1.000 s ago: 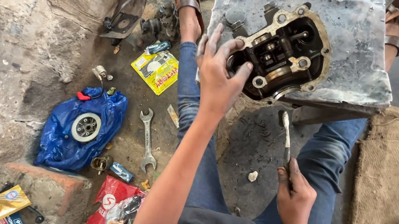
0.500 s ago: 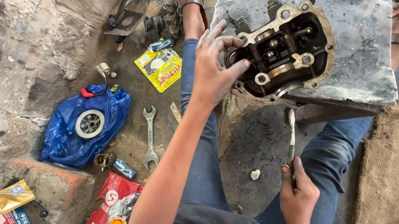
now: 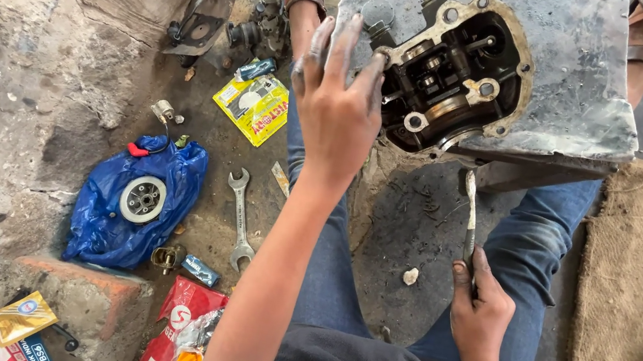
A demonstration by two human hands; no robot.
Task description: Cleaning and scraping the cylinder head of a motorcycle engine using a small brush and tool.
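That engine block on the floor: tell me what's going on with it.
A person sits on the ground with an opened engine casing between their legs. The left hand rests spread against its gasket edge; the right hand grips a thin metal scraper pointing toward it. A spanner and a blue bag lie alongside.

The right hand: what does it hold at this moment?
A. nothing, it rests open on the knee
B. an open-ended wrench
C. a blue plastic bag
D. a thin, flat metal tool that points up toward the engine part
D: the right hand grips a thin, flat metal tool that points up toward the engine part, while the wrench and the blue bag lie on the ground to the left.
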